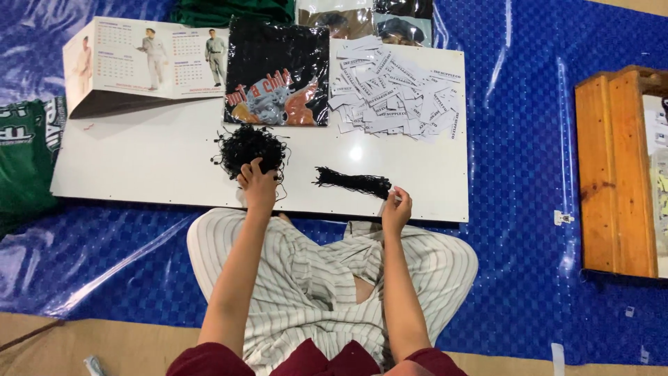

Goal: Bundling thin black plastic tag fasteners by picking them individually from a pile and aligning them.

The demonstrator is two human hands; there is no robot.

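I sit cross-legged at a white board (153,157) laid on the floor. My left hand (258,185) reaches into a tangled heap of black strings (247,145), fingers pinched in its near edge. My right hand (395,209) holds a small white paper tag at the near end of a straightened bundle of black strings (351,182). A pile of several white printed tags (396,97) lies at the board's far right. A black printed shirt in a clear bag (278,73) lies beside the pile.
A folded desk calendar (142,63) stands at the board's far left. Green garments (24,153) lie left of the board on the blue plastic sheet (529,174). A wooden crate (616,174) stands at the right. More bagged clothes (365,21) lie beyond the board.
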